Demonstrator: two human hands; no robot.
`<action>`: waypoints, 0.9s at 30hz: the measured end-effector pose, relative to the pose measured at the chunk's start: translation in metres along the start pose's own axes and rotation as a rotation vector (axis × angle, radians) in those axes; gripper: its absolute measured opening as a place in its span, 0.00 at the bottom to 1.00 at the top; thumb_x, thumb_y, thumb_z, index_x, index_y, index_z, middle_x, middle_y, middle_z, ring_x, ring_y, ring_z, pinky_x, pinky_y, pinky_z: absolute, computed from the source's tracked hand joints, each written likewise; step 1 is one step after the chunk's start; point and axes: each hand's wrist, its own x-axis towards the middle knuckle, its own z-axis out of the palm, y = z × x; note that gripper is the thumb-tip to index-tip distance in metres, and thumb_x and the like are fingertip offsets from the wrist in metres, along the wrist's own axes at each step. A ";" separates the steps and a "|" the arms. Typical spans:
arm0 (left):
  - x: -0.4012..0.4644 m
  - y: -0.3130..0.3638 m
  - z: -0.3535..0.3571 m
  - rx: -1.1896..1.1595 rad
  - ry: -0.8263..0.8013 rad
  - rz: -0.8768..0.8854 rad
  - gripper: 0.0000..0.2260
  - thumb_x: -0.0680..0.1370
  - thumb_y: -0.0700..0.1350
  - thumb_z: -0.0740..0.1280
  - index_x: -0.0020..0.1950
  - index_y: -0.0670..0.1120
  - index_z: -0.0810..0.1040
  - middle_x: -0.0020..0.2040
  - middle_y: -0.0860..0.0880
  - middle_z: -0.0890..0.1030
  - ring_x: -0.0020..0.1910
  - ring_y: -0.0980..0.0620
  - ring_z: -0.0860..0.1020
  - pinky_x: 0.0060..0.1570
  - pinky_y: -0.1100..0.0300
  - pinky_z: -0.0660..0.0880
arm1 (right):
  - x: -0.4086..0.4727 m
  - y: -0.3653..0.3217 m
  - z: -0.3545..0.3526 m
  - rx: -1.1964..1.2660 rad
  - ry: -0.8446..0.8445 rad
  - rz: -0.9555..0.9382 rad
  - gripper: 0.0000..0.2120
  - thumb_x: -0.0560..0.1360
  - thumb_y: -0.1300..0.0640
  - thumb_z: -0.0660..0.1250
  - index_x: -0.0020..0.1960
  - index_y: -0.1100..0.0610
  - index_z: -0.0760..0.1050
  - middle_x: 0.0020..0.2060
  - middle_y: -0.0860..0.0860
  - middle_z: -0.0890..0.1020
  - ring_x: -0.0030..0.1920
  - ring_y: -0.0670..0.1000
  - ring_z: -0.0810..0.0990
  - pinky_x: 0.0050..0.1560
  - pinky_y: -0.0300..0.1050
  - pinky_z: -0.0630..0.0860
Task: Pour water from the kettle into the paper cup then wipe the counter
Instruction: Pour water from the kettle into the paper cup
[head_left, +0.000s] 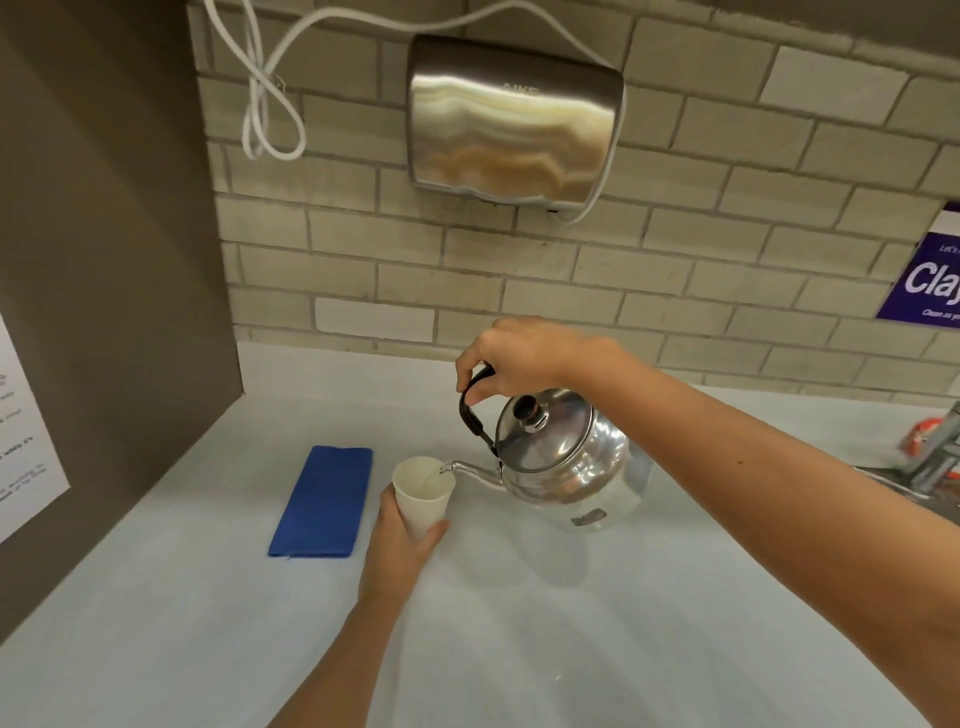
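Observation:
A shiny steel kettle (563, 462) with a black handle hangs tilted to the left above the white counter (571, 623). My right hand (511, 358) grips its handle from above. The thin spout reaches over the rim of a white paper cup (422, 493), and a thin stream of water runs into the cup. My left hand (402, 545) is wrapped around the cup's lower part and holds it just above the counter. A folded blue cloth (322, 501) lies flat on the counter, left of the cup.
A steel hand dryer (511, 119) with a looped white cord (270, 104) hangs on the tiled wall behind. A brown side wall (104, 312) with a paper notice closes the left. A tap (935, 457) and sink edge show at the far right, below a purple sign (930, 280).

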 end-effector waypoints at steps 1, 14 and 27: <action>0.000 0.000 0.000 0.001 0.001 -0.002 0.36 0.66 0.50 0.76 0.68 0.48 0.61 0.62 0.45 0.74 0.59 0.45 0.74 0.54 0.53 0.74 | 0.001 0.000 0.000 -0.003 0.004 -0.002 0.10 0.71 0.46 0.69 0.51 0.47 0.79 0.36 0.45 0.76 0.38 0.48 0.74 0.31 0.39 0.66; -0.002 0.001 -0.001 -0.014 -0.016 -0.010 0.36 0.66 0.51 0.75 0.68 0.50 0.60 0.63 0.47 0.73 0.59 0.47 0.74 0.57 0.51 0.75 | 0.005 -0.005 -0.010 -0.070 -0.048 -0.029 0.09 0.72 0.46 0.69 0.50 0.48 0.78 0.39 0.51 0.81 0.35 0.47 0.74 0.34 0.44 0.69; -0.004 0.004 -0.001 -0.007 -0.007 0.002 0.36 0.67 0.51 0.75 0.69 0.49 0.60 0.63 0.46 0.73 0.60 0.46 0.73 0.58 0.48 0.76 | 0.005 -0.009 -0.012 -0.105 -0.054 -0.050 0.09 0.72 0.47 0.69 0.50 0.48 0.78 0.35 0.46 0.76 0.34 0.46 0.72 0.33 0.43 0.66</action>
